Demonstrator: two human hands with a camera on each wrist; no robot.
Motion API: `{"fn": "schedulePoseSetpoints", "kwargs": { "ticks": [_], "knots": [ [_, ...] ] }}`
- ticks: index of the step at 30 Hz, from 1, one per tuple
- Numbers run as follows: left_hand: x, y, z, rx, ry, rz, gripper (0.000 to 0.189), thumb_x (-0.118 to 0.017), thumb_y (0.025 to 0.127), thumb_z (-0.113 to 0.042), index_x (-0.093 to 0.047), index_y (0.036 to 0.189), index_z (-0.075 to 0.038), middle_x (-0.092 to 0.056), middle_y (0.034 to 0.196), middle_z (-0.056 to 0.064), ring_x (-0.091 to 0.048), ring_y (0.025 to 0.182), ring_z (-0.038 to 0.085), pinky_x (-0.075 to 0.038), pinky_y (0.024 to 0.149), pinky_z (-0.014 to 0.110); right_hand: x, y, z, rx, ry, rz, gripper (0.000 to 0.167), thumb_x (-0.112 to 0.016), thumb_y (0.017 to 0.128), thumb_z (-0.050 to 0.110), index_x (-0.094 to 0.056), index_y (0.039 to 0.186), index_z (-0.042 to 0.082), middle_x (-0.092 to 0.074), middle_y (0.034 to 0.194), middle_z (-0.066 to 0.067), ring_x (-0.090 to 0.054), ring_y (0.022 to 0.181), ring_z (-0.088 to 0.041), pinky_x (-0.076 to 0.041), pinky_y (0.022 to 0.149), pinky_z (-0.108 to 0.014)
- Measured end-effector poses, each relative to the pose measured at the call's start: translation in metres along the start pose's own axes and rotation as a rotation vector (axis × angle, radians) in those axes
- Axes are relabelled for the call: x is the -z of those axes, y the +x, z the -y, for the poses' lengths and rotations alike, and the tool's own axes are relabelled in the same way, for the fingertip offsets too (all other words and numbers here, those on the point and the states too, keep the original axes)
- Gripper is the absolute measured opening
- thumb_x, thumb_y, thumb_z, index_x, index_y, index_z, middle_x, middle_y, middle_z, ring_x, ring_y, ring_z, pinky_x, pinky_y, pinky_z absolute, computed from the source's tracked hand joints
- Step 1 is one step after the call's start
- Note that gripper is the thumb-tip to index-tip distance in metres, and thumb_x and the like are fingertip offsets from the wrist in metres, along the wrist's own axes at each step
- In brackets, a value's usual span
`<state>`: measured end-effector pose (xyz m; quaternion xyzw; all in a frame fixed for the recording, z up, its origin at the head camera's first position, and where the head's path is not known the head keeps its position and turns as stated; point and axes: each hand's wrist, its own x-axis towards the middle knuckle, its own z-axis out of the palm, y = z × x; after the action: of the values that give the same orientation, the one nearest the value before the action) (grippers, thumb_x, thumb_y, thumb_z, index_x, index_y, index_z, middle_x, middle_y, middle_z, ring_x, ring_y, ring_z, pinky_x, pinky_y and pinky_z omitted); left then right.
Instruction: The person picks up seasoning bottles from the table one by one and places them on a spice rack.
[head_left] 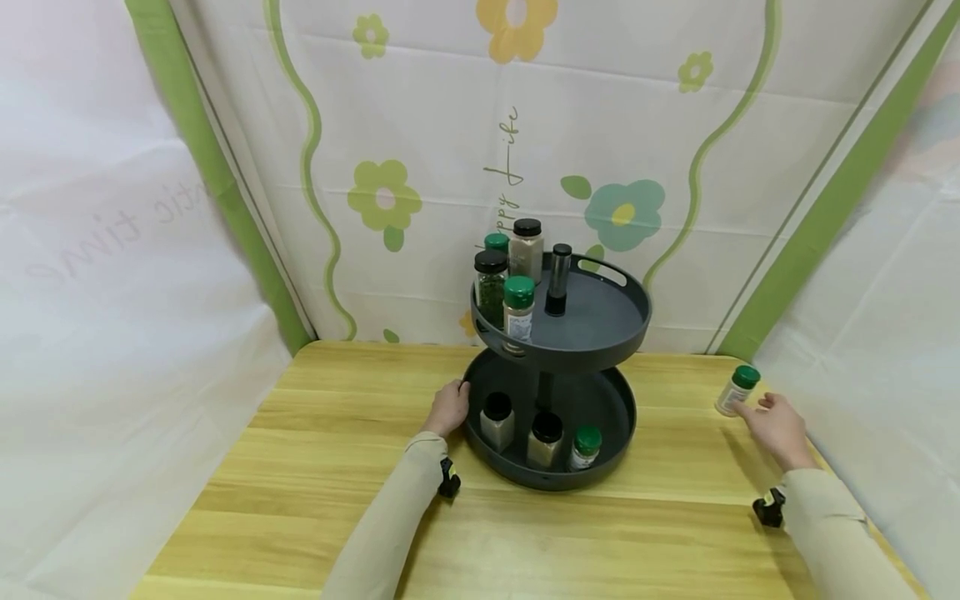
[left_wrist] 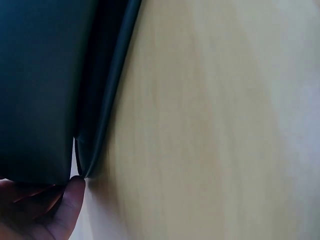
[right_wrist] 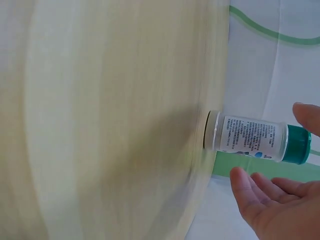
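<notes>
A dark grey two-tier spice rack (head_left: 626, 425) stands on the table. My left hand (head_left: 448, 408) grips the left rim of its lower tier; in the left wrist view the thumb (left_wrist: 72, 205) lies at the rim's edge. Near the table's back right corner a seasoning bottle (head_left: 733, 393) with a green cap stands upright. My right hand (head_left: 778, 429) is beside it. The right wrist view shows that hand's fingers (right_wrist: 247, 195) and thumb spread on either side of the labelled bottle (right_wrist: 250, 137), with gaps between.
On the upper tier stand several spice jars, among them a green-capped jar (head_left: 519, 308) and a black-capped jar (head_left: 527, 250), beside the central post (head_left: 558, 279). The lower tier holds two black-capped jars and a green-capped jar (head_left: 585, 450). A patterned curtain (head_left: 450, 125) hangs behind the wooden table (head_left: 300, 467).
</notes>
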<state>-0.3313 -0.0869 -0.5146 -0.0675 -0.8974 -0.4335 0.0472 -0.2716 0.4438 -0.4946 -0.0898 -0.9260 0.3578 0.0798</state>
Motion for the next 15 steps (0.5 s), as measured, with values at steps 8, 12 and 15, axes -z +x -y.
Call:
{"fn": "schedulePoseSetpoints", "kwargs": {
  "ticks": [8,12,15],
  "knots": [
    [-0.002,0.002,0.001,0.006,0.036,-0.015,0.034,-0.033,0.105,-0.02,-0.049,0.079,-0.005,-0.041,0.065,0.005,-0.044,0.062,0.021,-0.038,0.06,0.032,0.002,0.008,0.0,0.027,0.038,0.011,0.094,-0.043,0.096,0.05,0.0,0.139,-0.022,-0.019,0.136,-0.047,-0.033,0.119,-0.059,-0.036,0.09,-0.063],
    [-0.001,0.001,0.001,-0.002,0.012,-0.014,0.034,-0.033,0.105,-0.019,-0.047,0.077,-0.006,-0.04,0.064,0.005,-0.042,0.06,0.02,-0.036,0.058,0.032,0.003,0.012,-0.001,0.033,0.036,0.015,0.093,-0.043,0.096,0.049,-0.001,0.139,-0.022,-0.018,0.138,-0.046,-0.032,0.119,-0.059,-0.036,0.091,-0.063],
    [0.0,0.001,0.001,-0.008,-0.011,-0.005,0.035,-0.033,0.105,-0.02,-0.046,0.075,-0.006,-0.039,0.063,0.005,-0.04,0.058,0.02,-0.036,0.056,0.031,0.002,0.014,-0.001,0.031,0.039,0.014,0.091,-0.043,0.097,0.048,-0.002,0.139,-0.021,-0.018,0.139,-0.045,-0.032,0.12,-0.058,-0.036,0.091,-0.063]
  ]
}}
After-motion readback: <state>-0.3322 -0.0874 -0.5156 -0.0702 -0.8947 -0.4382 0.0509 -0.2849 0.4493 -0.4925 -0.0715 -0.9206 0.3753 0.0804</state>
